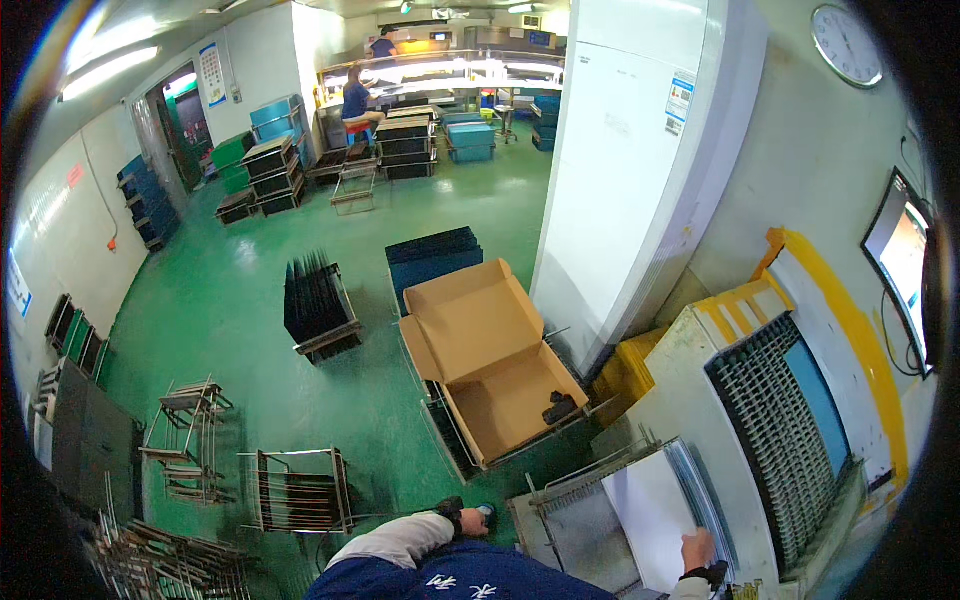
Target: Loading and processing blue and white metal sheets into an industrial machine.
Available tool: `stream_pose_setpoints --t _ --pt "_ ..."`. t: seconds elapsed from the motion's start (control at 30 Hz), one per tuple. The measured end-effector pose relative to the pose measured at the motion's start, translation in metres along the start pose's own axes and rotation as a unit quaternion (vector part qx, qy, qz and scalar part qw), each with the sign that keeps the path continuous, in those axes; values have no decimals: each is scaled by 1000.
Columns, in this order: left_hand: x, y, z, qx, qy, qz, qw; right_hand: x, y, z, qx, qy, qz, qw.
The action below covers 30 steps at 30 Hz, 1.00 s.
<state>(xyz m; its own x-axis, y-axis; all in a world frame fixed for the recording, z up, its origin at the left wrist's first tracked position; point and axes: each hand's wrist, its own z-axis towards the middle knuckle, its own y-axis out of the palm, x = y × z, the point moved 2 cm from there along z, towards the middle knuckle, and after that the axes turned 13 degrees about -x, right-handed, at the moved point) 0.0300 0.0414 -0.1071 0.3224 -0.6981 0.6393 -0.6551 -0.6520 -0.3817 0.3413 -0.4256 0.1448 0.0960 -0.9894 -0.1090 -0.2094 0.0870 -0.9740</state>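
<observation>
My right hand [697, 550] is at the lower right, its fingers curled at the edge of a large white sheet [650, 510]. That sheet lies slanted over a metal rack [570, 515], against a stack of thin grey-blue panels [695, 480]. At bottom centre, my left hand [474, 522] is closed beside my body around a small dark thing with a pale middle, too small to name. Ahead of me an open cardboard box [490, 375] rests on a rack, with small black pieces [559, 407] in its right corner.
Dark panels in racks [318, 310] stand on the green floor, with more [430, 250] behind the box. Empty metal frames [190, 440] are at left. A white pillar [620, 180] rises beyond the box. At right leans a mesh-like panel [775, 430]. Two people work at the far bench.
</observation>
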Motion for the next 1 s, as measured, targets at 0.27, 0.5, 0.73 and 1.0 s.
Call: stream_pose_setpoints --t 0.27,0.5,0.73,1.0 --pt "56 -13 10 -7 -57 40 998 19 -168 -39 64 -27 18 997" --pt "72 -31 15 -47 1 29 999 72 -267 -151 221 -10 422 879" --pt "75 -40 11 -32 -16 33 999 115 -298 -173 435 66 297 847" --pt "80 -51 0 -42 -85 11 995 124 -270 -81 571 38 402 715"
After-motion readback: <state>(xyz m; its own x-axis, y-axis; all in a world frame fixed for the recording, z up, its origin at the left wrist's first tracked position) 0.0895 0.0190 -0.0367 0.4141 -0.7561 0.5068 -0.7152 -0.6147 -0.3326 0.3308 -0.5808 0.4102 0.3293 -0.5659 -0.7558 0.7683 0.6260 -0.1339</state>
